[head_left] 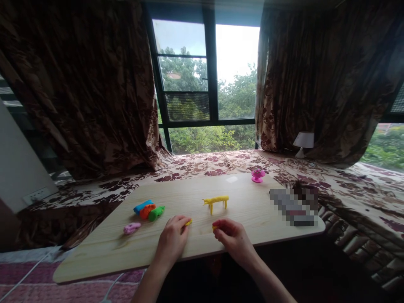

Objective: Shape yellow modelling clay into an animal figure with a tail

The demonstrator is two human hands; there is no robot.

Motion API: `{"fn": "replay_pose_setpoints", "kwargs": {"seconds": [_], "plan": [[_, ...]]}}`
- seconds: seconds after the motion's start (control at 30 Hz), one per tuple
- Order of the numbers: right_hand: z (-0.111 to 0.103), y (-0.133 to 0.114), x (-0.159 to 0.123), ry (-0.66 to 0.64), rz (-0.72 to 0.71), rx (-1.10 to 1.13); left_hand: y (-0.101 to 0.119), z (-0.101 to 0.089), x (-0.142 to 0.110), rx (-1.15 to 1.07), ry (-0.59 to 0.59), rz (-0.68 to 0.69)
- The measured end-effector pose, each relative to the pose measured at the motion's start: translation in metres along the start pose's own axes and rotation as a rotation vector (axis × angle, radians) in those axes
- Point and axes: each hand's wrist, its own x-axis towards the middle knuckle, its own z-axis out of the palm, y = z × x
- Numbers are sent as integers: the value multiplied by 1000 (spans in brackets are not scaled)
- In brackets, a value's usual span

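Currently, the left hand [173, 235] pinches a small yellow bit [188, 222], while the right hand [232, 236] pinches a 2nd yellow bit [214, 227], both over the wooden tabletop [107, 252]. A yellow animal figure [219, 199] stands upright at 11 o'clock from the right hand. From that figure, a pink mushroom-shaped piece [257, 175] sits at 2 o'clock, and a blue lump [141, 205], an orange lump [146, 211] and a green lump [155, 214] lie bunched at 9 o'clock
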Motion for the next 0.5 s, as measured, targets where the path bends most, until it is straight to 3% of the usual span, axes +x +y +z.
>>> {"fn": "replay_pose_setpoints", "kwargs": {"seconds": [0.1,0.33,0.5], "plan": [[-2,2,2,8,11,14,12,-3,-5,-49,5,-19],[-2,-17,-3,-12,2,42,81,-27,-30,-437,-70,-33],[0,-27,-12,-75,-71,-43,93,-32,-33,-482,-55,-20]]}}
